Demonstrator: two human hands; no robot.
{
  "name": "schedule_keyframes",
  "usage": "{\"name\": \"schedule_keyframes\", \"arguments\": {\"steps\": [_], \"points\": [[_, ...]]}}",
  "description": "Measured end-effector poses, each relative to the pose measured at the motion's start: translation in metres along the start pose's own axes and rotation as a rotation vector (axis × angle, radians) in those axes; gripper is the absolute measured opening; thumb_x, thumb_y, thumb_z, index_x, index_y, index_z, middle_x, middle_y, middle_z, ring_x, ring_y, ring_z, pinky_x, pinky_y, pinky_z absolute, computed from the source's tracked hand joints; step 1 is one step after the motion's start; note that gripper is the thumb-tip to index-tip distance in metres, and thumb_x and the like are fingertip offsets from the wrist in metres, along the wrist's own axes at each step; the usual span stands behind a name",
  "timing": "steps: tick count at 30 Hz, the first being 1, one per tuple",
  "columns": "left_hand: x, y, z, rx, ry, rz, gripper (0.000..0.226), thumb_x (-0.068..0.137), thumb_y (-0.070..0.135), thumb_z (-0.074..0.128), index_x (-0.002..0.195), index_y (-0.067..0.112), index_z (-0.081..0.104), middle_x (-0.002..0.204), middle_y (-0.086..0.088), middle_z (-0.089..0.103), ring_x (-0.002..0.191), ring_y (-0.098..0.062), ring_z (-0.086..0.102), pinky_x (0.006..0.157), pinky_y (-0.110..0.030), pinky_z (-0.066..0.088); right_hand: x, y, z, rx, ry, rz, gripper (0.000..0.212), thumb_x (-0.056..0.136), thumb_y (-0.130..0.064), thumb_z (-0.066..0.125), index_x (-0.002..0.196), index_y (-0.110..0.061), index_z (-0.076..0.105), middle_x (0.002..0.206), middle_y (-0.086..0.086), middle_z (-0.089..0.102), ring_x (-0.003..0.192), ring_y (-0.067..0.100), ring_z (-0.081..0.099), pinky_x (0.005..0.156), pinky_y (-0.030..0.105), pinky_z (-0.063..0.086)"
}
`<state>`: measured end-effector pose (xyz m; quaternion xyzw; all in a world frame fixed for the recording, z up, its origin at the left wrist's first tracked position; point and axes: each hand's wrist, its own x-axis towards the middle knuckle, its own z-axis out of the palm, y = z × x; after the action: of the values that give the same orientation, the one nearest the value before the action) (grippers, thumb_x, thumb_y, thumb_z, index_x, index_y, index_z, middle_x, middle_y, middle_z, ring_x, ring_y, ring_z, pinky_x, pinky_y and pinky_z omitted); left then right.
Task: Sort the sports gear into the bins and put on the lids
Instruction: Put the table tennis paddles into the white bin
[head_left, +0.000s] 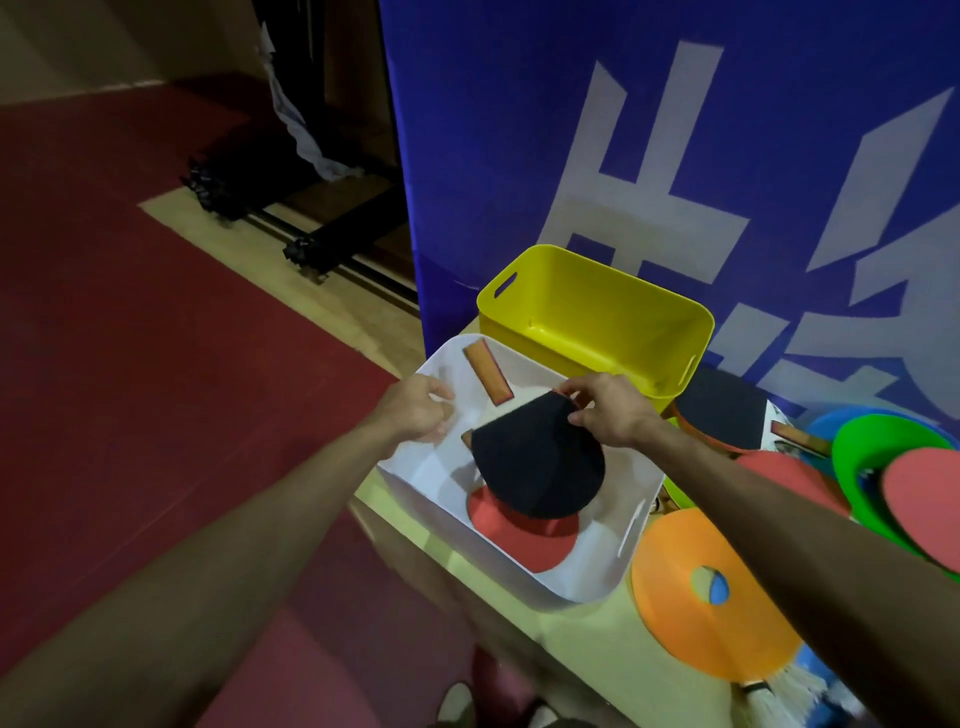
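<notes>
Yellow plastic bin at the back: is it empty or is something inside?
Empty. The yellow plastic bin shows only its bare inner walls and floor.

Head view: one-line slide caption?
Right hand pinches a black paddle over the white bin, yellow bin behind.

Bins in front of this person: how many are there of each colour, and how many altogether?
yellow bin: 1
white bin: 1
Total: 2
</notes>
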<state>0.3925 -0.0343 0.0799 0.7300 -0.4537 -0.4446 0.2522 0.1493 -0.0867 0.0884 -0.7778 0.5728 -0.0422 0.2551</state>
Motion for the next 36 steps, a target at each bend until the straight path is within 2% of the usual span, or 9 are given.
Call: {"name": "schedule_keyframes", "arguments": {"steps": [5, 10, 15, 18, 23, 27, 31, 36], "points": [[0.001, 0.004, -0.009, -0.063, 0.053, 0.049, 0.02, 0.088, 0.005, 0.052, 0.1, 0.013, 0.065, 0.096, -0.014, 0.068, 0.085, -0.022, 0.067, 0.08, -0.035, 0.056, 0.011, 0.002, 0.028, -0.165, -0.152, 0.033, 0.037, 0.087, -0.01, 0.061, 0.122, -0.019, 0.063, 0.117, 0.005, 0.066, 0.106, 0.021, 0.061, 0.089, 0.03, 0.049], [0.004, 0.0, -0.009, -0.118, 0.018, 0.102, 0.022, 0.084, 0.006, 0.056, 0.086, 0.025, 0.066, 0.095, -0.011, 0.069, 0.092, -0.025, 0.068, 0.093, -0.045, 0.052, 0.03, 0.005, 0.062, -0.158, -0.22, 0.121, 0.039, 0.086, -0.011, 0.063, 0.124, -0.02, 0.062, 0.121, 0.005, 0.063, 0.107, 0.021, 0.06, 0.091, 0.033, 0.051], [0.01, -0.009, -0.004, -0.14, -0.056, 0.138, 0.026, 0.086, 0.006, 0.057, 0.087, 0.029, 0.069, 0.093, -0.011, 0.069, 0.082, -0.017, 0.068, 0.09, -0.039, 0.054, 0.04, 0.006, 0.089, -0.194, -0.305, 0.132, 0.04, 0.087, -0.01, 0.061, 0.125, -0.022, 0.062, 0.126, 0.004, 0.059, 0.111, 0.022, 0.056, 0.093, 0.033, 0.05], [0.012, -0.012, -0.001, -0.111, -0.078, 0.144, 0.032, 0.085, 0.004, 0.055, 0.089, 0.032, 0.069, 0.095, -0.01, 0.068, 0.09, -0.02, 0.066, 0.087, -0.034, 0.051, 0.044, 0.006, 0.096, -0.198, -0.319, 0.144, 0.039, 0.09, -0.01, 0.057, 0.127, -0.02, 0.061, 0.126, 0.004, 0.06, 0.113, 0.022, 0.055, 0.096, 0.033, 0.048], [0.012, -0.004, 0.002, -0.094, -0.187, 0.126, 0.031, 0.084, 0.008, 0.058, 0.107, 0.026, 0.067, 0.104, -0.005, 0.066, 0.099, -0.016, 0.061, 0.074, -0.019, 0.046, 0.039, -0.002, 0.085, -0.217, -0.25, 0.118, 0.04, 0.09, -0.01, 0.054, 0.13, -0.014, 0.056, 0.133, 0.005, 0.057, 0.124, 0.023, 0.048, 0.104, 0.032, 0.041], [0.012, 0.006, 0.005, -0.107, -0.209, 0.166, 0.031, 0.082, 0.009, 0.063, 0.107, 0.026, 0.068, 0.103, -0.005, 0.066, 0.099, -0.018, 0.062, 0.075, -0.021, 0.046, 0.026, -0.01, 0.057, -0.177, -0.221, 0.067, 0.036, 0.091, -0.015, 0.057, 0.127, -0.012, 0.057, 0.128, 0.006, 0.06, 0.117, 0.022, 0.055, 0.099, 0.029, 0.041], [0.011, 0.018, 0.019, -0.106, -0.249, 0.21, 0.028, 0.084, 0.01, 0.061, 0.106, 0.025, 0.068, 0.102, -0.005, 0.067, 0.1, -0.016, 0.06, 0.085, -0.026, 0.046, 0.001, -0.016, 0.027, -0.067, -0.124, 0.049, 0.035, 0.091, -0.014, 0.059, 0.125, -0.011, 0.059, 0.123, 0.006, 0.064, 0.108, 0.021, 0.06, 0.093, 0.027, 0.044], [-0.001, 0.038, 0.043, -0.116, -0.247, 0.257, 0.023, 0.084, 0.014, 0.061, 0.1, 0.029, 0.068, 0.098, -0.011, 0.064, 0.09, -0.018, 0.063, 0.082, -0.028, 0.047, -0.039, -0.01, -0.005, 0.043, -0.019, 0.074, 0.044, 0.09, -0.011, 0.06, 0.132, -0.013, 0.05, 0.118, 0.004, 0.062, 0.089, 0.025, 0.067, 0.068, 0.028, 0.053]]}}
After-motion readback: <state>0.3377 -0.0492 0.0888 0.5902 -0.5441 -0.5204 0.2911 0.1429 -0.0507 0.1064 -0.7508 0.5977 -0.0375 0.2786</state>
